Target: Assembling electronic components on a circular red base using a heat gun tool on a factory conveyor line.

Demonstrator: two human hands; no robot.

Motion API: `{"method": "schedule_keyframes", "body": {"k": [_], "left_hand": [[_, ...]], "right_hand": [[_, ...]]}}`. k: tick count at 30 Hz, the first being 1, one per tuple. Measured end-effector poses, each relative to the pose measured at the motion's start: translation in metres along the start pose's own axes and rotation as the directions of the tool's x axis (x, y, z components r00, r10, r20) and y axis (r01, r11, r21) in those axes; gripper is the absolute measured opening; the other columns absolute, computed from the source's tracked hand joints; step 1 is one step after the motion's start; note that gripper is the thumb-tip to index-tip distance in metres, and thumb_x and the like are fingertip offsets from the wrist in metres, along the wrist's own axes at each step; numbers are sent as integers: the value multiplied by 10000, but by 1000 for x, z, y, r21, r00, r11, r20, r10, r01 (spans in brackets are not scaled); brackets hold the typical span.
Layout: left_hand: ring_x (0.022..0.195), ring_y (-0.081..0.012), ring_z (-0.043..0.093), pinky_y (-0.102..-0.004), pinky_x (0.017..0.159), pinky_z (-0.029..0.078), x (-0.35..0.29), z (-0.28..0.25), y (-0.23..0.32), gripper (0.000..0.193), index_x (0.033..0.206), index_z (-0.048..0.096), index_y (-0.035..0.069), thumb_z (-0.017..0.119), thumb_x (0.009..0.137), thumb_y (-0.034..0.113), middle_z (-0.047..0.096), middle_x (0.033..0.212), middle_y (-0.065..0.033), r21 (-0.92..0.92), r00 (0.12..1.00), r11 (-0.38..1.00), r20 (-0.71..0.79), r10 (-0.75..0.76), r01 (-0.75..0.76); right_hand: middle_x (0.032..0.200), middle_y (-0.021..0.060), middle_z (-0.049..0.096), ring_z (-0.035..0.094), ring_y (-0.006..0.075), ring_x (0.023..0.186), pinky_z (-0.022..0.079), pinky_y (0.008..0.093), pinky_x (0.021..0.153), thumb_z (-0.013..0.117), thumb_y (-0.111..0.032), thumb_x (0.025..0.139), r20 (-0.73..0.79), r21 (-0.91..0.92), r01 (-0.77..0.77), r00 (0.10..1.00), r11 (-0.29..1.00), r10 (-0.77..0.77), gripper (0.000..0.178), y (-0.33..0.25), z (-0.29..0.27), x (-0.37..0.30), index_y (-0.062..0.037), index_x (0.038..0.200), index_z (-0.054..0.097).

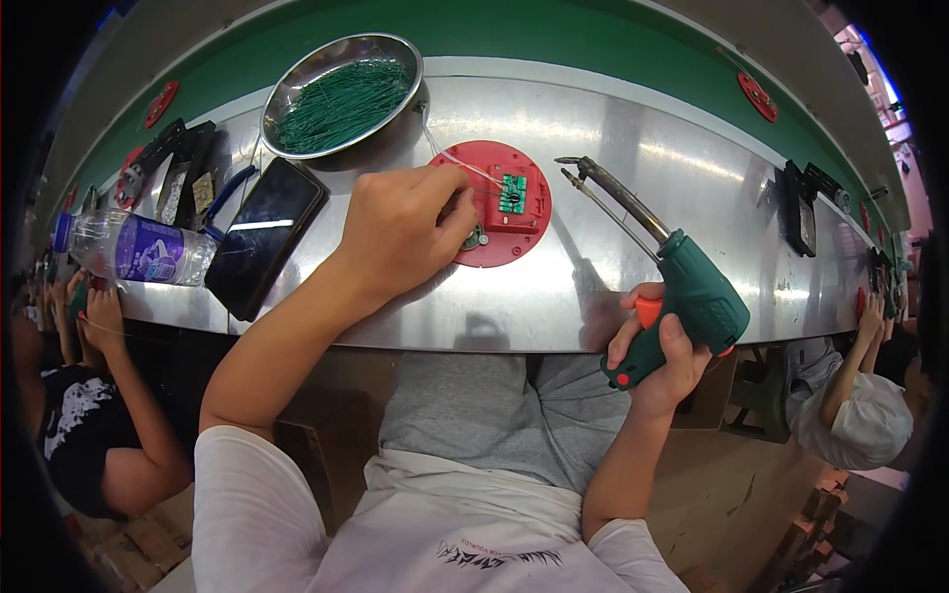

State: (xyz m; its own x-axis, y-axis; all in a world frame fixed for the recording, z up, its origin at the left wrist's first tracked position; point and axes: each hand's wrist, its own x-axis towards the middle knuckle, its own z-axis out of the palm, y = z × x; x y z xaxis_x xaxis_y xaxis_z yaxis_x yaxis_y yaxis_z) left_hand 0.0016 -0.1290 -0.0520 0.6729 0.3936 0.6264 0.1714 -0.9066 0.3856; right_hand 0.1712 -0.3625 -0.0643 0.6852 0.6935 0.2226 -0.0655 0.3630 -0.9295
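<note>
In my right hand (667, 361) is a green soldering gun (697, 287) with an orange trigger, my fingers wrapped round its handle. Its metal tip points up and left, apart from the work. A round red plastic housing (519, 240) lies on the metal bench, with a small green circuit board (512, 195) in its raised frame. My left hand (410, 227) is closed in a pinch over the housing's left side and hides part of it. Whatever those fingers hold is hidden. Thin pale wire (450, 156) runs from beside the bowl towards the board.
A steel bowl (415, 74) of green wires (346, 104) stands at the back left. Left of my forearm lie a black phone (267, 237) and a plastic bottle (148, 247). Dark trays (796, 210) sit at the right. People work at both sides.
</note>
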Motion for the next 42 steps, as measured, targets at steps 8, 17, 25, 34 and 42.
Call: {"method": "schedule_keyframes", "body": {"k": [8, 17, 25, 34, 42], "left_hand": [[636, -288, 675, -360, 612, 527, 12, -20, -2, 130, 965, 710, 4, 679, 884, 102, 694, 749, -156, -167, 990, 983, 125, -57, 78], [617, -128, 600, -253, 567, 469, 17, -30, -6, 85, 928, 714, -17, 673, 907, 54, 653, 738, -85, -174, 901, 963, -350, -258, 208], [732, -301, 671, -366, 664, 543, 11, -21, 3, 189, 992, 719, 12, 691, 808, -17, 685, 847, -138, -144, 996, 985, -24, 90, -93], [707, -298, 645, -370, 632, 513, 6, -9, 4, 131, 948, 699, 0, 708, 818, 10, 668, 835, -136, -72, 993, 993, 58, 99, -95], [741, -306, 663, -391, 659, 531, 2, 0, 4, 131, 951, 692, -4, 702, 823, 18, 675, 865, -136, -38, 991, 993, 79, 110, -108]], "right_hand": [[965, 269, 634, 563, 209, 430, 463, 295, 377, 571, -192, 945, 16, -38, 16, 1000, 999, -15, 442, 0, 0, 1, 126, 1243, 494], [1005, 260, 641, 581, 208, 465, 476, 296, 393, 596, -168, 938, 34, -47, 37, 999, 998, -35, 492, 2, -1, -4, 97, 1332, 465], [1063, 218, 685, 602, 164, 589, 501, 291, 509, 648, -27, 890, 122, -18, 55, 991, 998, -52, 423, -2, 2, -16, 78, 1290, 560], [1045, 211, 657, 578, 166, 527, 443, 269, 476, 657, -133, 924, 268, -328, 139, 962, 935, -49, 433, -5, -5, -23, 92, 1278, 550], [1009, 205, 653, 581, 175, 528, 445, 275, 477, 657, -118, 909, 257, -254, 80, 966, 964, -12, 400, -10, 1, -19, 85, 1243, 572]]}}
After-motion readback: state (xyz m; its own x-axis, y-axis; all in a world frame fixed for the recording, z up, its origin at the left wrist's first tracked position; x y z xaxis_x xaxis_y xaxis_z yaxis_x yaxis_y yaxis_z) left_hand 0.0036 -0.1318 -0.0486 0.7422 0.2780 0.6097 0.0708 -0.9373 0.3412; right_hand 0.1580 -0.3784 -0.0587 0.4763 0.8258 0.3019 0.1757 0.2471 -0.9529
